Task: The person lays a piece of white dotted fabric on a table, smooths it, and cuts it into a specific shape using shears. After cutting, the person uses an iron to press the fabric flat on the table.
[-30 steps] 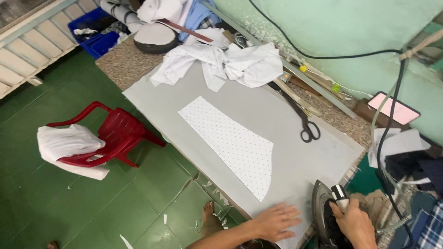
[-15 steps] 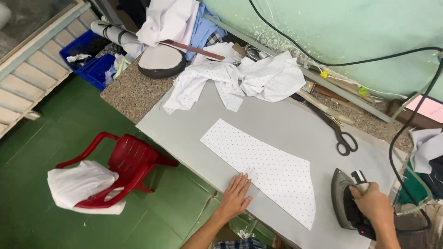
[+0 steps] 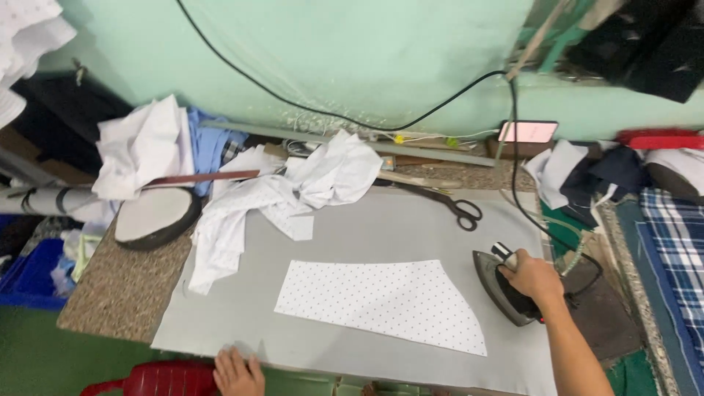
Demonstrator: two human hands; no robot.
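A grey padded table (image 3: 352, 235) takes up most of the space, pushed against a pale green wall (image 3: 367, 51). At its back left lies a heap of white cloth (image 3: 293, 191), crumpled and spilling over the edge. Flat in the middle lies a dotted white fabric piece (image 3: 381, 302), with one long edge slanting. At the right end sits a dark iron (image 3: 506, 290), just beside the fabric's corner but not on it. The right hand (image 3: 534, 277) is clenched round the iron's handle. The left hand (image 3: 238, 372) rests open and flat on the near edge of the table, well apart from the fabric. Black scissors (image 3: 451, 205) lie behind, near the wall.
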